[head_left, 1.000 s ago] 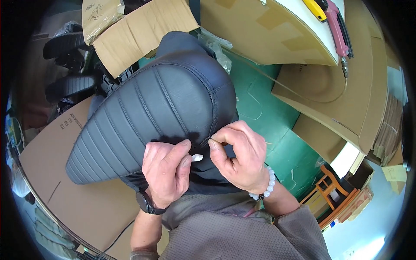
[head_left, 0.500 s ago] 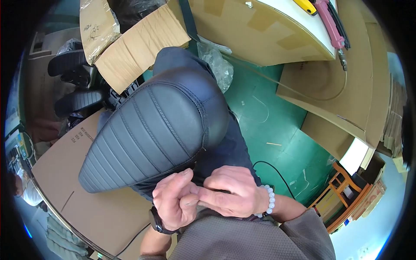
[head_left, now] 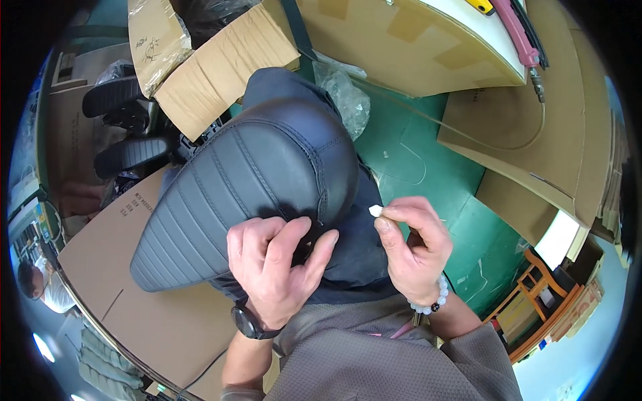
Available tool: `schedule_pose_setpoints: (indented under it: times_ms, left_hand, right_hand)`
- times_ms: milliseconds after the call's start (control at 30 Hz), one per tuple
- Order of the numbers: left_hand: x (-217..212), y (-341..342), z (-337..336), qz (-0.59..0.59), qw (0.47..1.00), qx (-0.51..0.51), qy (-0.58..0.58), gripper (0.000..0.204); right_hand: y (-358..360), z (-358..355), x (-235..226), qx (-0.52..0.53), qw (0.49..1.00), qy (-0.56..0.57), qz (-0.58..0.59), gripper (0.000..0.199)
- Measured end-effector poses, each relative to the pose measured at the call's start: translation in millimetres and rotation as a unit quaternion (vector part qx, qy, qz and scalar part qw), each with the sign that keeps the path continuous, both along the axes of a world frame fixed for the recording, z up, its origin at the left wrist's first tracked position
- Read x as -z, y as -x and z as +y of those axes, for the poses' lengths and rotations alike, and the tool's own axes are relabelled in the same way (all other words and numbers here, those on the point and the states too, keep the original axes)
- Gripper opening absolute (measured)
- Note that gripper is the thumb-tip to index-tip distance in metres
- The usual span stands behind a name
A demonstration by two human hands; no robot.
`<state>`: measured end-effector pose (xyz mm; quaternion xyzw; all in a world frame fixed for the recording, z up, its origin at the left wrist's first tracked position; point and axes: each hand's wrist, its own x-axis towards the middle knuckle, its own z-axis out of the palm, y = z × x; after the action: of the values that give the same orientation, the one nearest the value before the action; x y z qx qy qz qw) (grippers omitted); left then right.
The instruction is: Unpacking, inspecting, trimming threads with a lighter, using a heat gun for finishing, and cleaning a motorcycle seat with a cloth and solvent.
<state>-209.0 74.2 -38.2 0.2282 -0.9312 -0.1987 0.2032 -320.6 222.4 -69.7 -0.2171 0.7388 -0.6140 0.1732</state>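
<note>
1. While the right hand (head_left: 418, 247) is hovering beside the black seat (head_left: 247, 167), well apart from its edge, its thumb and index finger are pinching a small white piece (head_left: 376, 210) with a blunt, angular tip.
2. The left hand (head_left: 274, 260) is reaching along the seat's near edge; its fingers are curving loosely, released, with thumb and index finger standing apart. Whether the fingertips are touching the cover is impossible to tell.
3. The seat is lying across the dark trousers (head_left: 364, 250), tapering leftward; its leather-like cover is showing parallel stitched ribs and, past a seam, a smooth, rounded wide end.
4. Under the narrow end, a flat brown cardboard panel (head_left: 154, 307) is extending toward the lower left.
5. Open room is separating the two hands, above the trousers; beyond the seat's wide end, the smooth green floor (head_left: 461, 227) is stretching toward cardboard at the right, and a crumpled clear plastic bag (head_left: 348, 100) is bordering it.
</note>
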Motion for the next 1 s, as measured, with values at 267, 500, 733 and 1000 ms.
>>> schedule_pose_setpoints:
  times_ms: [267, 500, 733, 1000]
  left_hand:
    - [6, 6, -1, 0.010, 1.000, 0.001, -0.012, 0.030]
    - [10, 0, -6, 0.036, 0.997, 0.009, -0.060, 0.030]
    - [8, -2, -5, 0.035, 0.998, 0.017, -0.055, 0.037]
    - [8, 2, -3, 0.029, 0.999, 0.005, -0.035, 0.035]
  right_hand:
    - [3, -4, 6, 0.026, 0.999, -0.019, -0.001, 0.023]
    - [14, 3, 13, 0.099, 0.987, -0.012, -0.124, 0.016]
    - [32, 19, 33, 0.147, 0.980, -0.063, -0.115, 0.020]
    - [30, -5, 34, 0.247, 0.962, -0.037, -0.114, 0.036]
